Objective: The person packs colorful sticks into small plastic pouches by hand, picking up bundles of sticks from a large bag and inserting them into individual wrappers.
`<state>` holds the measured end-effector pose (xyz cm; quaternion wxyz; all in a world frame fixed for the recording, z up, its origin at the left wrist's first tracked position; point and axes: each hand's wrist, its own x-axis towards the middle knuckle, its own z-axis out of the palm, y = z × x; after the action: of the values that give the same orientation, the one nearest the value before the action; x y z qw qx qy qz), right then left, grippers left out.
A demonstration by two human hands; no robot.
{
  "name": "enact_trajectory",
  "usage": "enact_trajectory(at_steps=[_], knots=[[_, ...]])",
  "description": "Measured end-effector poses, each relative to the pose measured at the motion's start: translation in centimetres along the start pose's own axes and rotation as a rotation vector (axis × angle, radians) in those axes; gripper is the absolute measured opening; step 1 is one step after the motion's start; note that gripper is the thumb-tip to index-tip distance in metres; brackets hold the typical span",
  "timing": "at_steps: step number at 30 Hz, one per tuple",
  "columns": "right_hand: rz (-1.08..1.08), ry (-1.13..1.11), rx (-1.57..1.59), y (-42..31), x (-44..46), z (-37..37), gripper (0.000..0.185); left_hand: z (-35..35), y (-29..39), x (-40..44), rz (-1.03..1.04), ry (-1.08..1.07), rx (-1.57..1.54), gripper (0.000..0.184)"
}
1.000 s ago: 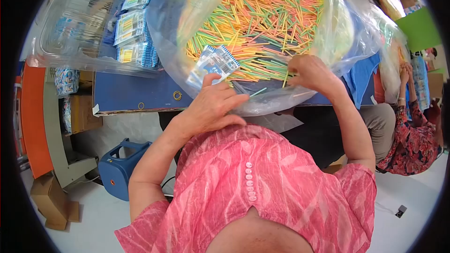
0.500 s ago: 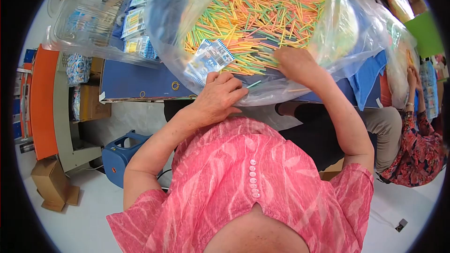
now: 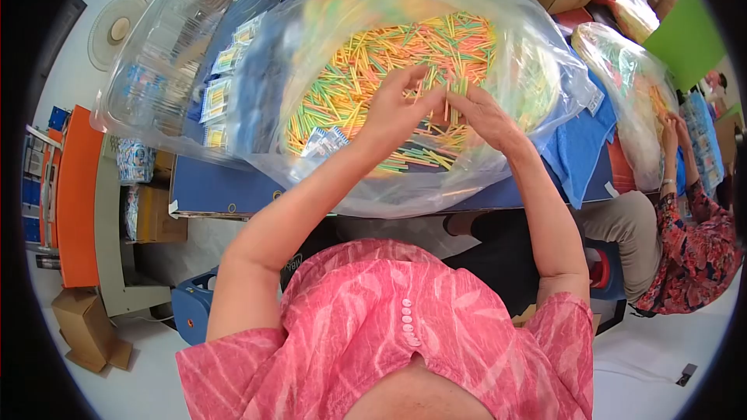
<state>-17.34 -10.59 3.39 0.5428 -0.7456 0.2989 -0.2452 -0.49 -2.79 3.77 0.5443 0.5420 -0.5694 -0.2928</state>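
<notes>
Many thin yellow, green, orange and pink sticks lie inside a large clear plastic bag on the blue table. Over the pile, my left hand has its fingers bent towards the other hand, thumb and forefinger near a few sticks. My right hand is closed round a small bunch of sticks, whose tops stick up from the fingers. Both hands nearly meet at the fingertips. Blue-and-white packets lie in the bag beside my left forearm.
A clear plastic tray and rows of packets are at the left. Right of the bag lie a blue cloth and another filled bag, where a co-worker's hands are. A blue stool stands below the table.
My left hand has left the packets and moved up over the pile beside my right hand. My right hand has lifted from the pile with sticks in it. The view has shifted.
</notes>
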Motion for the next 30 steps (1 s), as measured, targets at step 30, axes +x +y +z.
enact_trajectory(at_steps=[30], knots=[[-0.031,0.526,-0.328,2.5,1.0,1.5,0.062,4.7,-0.3,1.0,-0.460,-0.377,-0.726,0.039]])
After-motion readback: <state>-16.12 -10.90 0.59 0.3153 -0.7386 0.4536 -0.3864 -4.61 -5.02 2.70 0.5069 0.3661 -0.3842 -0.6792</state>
